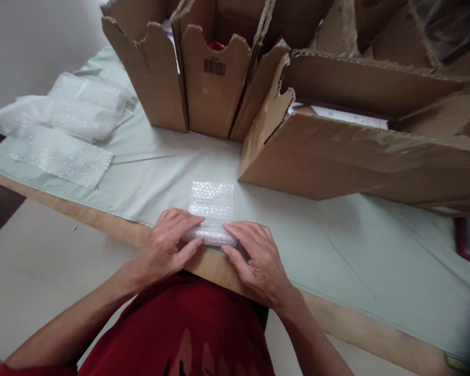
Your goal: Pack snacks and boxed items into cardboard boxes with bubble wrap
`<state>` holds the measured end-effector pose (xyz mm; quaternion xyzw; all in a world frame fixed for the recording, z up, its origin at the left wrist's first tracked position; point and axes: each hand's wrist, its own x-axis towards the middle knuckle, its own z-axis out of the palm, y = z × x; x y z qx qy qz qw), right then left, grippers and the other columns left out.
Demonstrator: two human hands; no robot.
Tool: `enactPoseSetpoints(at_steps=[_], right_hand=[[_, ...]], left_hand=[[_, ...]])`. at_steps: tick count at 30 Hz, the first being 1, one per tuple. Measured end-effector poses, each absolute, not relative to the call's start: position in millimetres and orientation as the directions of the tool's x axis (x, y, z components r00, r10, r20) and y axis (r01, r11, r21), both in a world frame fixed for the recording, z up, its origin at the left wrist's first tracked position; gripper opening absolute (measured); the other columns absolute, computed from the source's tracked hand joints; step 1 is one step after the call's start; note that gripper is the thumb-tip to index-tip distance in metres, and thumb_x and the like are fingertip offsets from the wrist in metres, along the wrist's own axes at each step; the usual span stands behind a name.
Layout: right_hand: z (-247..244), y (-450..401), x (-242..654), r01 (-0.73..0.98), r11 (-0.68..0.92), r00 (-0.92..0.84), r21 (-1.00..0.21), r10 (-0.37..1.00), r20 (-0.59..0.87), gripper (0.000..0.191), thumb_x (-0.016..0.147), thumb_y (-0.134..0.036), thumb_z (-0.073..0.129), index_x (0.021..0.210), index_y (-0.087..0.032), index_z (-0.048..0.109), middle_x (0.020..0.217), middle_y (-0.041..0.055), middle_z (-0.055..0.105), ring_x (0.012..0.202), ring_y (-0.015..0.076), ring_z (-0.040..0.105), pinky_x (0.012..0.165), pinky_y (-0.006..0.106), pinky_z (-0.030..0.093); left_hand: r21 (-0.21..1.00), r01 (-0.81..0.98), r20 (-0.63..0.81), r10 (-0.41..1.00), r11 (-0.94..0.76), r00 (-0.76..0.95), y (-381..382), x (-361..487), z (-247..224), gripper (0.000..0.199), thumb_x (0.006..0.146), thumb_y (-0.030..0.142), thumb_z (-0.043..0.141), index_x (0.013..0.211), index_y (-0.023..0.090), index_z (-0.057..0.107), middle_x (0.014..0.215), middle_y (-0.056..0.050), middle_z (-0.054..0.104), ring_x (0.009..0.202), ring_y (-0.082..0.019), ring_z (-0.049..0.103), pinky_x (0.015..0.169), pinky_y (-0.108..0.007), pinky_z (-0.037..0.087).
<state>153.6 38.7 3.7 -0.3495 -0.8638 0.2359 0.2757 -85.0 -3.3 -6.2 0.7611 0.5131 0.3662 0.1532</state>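
Note:
A piece of bubble wrap point(211, 201) lies near the table's front edge, its far end flat on the cloth and its near end rolled into a small bundle. Whatever is inside the roll cannot be made out. At the roll's left end, my left hand point(170, 243) grips it between thumb and fingers. My right hand point(256, 256) holds the right end the same way, thumb on the near side and fingers on top.
More bubble wrap sheets point(62, 151) and clear wrapped bundles point(82, 104) lie at the left. Cut-open cardboard boxes point(215, 94) line the back, and a long cardboard box point(356, 151) stands at the right. Pale cloth point(309, 235) covers the table.

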Motion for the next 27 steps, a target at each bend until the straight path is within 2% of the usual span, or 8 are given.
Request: enactPoseSetpoints(at_steps=[3, 6, 10, 14, 18, 20, 23, 27], right_hand=[[-1, 38, 153, 0.538, 0.678, -0.585, -0.502, 0.728, 0.357, 0.034, 0.102, -0.029, 0.06, 0.133, -0.015, 0.06, 0.132, 0.0165, 0.066, 0.118, 0.0287, 0.062, 0.097, 0.044, 0.048], [-5, 40, 149, 0.563, 0.711, -0.622, -0.421, 0.7, 0.351, 0.031, 0.102, -0.024, 0.059, 0.132, -0.016, 0.061, 0.131, 0.0158, 0.068, 0.117, 0.0292, 0.063, 0.096, 0.045, 0.048], [-3, 45, 146, 0.519, 0.682, -0.614, -0.516, 0.717, 0.33, 0.024, 0.103, -0.022, 0.058, 0.126, -0.02, 0.065, 0.114, 0.0083, 0.076, 0.11, 0.0254, 0.066, 0.095, 0.043, 0.048], [2, 43, 149, 0.475, 0.639, -0.625, -0.606, 0.729, 0.278, 0.022, 0.103, -0.023, 0.058, 0.123, -0.021, 0.066, 0.11, 0.0067, 0.076, 0.107, 0.0236, 0.067, 0.096, 0.043, 0.048], [0, 38, 151, 0.532, 0.67, -0.593, -0.518, 0.731, 0.337, 0.034, 0.103, -0.034, 0.058, 0.133, -0.018, 0.06, 0.133, 0.0163, 0.066, 0.119, 0.0289, 0.063, 0.097, 0.047, 0.049], [-3, 38, 149, 0.562, 0.695, -0.613, -0.448, 0.714, 0.338, 0.038, 0.101, -0.035, 0.06, 0.136, -0.019, 0.058, 0.139, 0.0176, 0.063, 0.123, 0.0313, 0.061, 0.099, 0.049, 0.049], [-5, 42, 144, 0.588, 0.701, -0.633, -0.403, 0.709, 0.31, 0.035, 0.101, -0.023, 0.058, 0.136, -0.021, 0.059, 0.136, 0.0142, 0.066, 0.123, 0.0302, 0.061, 0.099, 0.048, 0.048], [-2, 53, 136, 0.569, 0.674, -0.607, -0.471, 0.731, 0.312, 0.031, 0.104, -0.016, 0.051, 0.132, -0.022, 0.062, 0.124, 0.009, 0.074, 0.119, 0.0261, 0.064, 0.098, 0.045, 0.047]], left_hand=[[0.572, 0.71, 0.417, 0.891, -0.411, 0.179, 7, -85, -14, 0.026, 0.098, 0.018, 0.063, 0.124, 0.017, 0.062, 0.103, -0.009, 0.072, 0.097, -0.024, 0.065, 0.089, -0.042, 0.053], [0.521, 0.755, 0.449, 0.88, -0.398, 0.155, 10, -84, -17, 0.024, 0.099, 0.019, 0.063, 0.123, 0.016, 0.063, 0.111, -0.013, 0.069, 0.104, -0.026, 0.065, 0.091, -0.043, 0.054], [0.513, 0.739, 0.451, 0.87, -0.436, 0.2, -4, -85, -12, 0.037, 0.094, 0.022, 0.071, 0.129, 0.017, 0.061, 0.126, -0.016, 0.063, 0.117, -0.029, 0.061, 0.1, -0.047, 0.052], [0.543, 0.696, 0.431, 0.867, -0.469, 0.249, -11, -86, -8, 0.038, 0.092, 0.017, 0.07, 0.129, 0.019, 0.06, 0.117, -0.012, 0.069, 0.114, -0.028, 0.062, 0.102, -0.049, 0.051], [0.563, 0.704, 0.422, 0.883, -0.433, 0.206, 3, -86, -15, 0.031, 0.095, 0.02, 0.066, 0.126, 0.02, 0.062, 0.11, -0.01, 0.072, 0.109, -0.027, 0.065, 0.099, -0.048, 0.052], [0.545, 0.729, 0.434, 0.884, -0.414, 0.177, 12, -86, -18, 0.025, 0.098, 0.023, 0.063, 0.123, 0.02, 0.064, 0.107, -0.009, 0.072, 0.107, -0.026, 0.066, 0.096, -0.047, 0.054], [0.532, 0.768, 0.433, 0.894, -0.357, 0.115, 19, -87, -20, 0.022, 0.101, 0.027, 0.06, 0.121, 0.02, 0.066, 0.111, -0.01, 0.071, 0.107, -0.026, 0.066, 0.094, -0.046, 0.055], [0.563, 0.789, 0.375, 0.927, -0.245, 0.02, 15, -91, -18, 0.03, 0.103, 0.035, 0.056, 0.125, 0.017, 0.066, 0.125, -0.015, 0.066, 0.117, -0.03, 0.064, 0.1, -0.051, 0.054]])
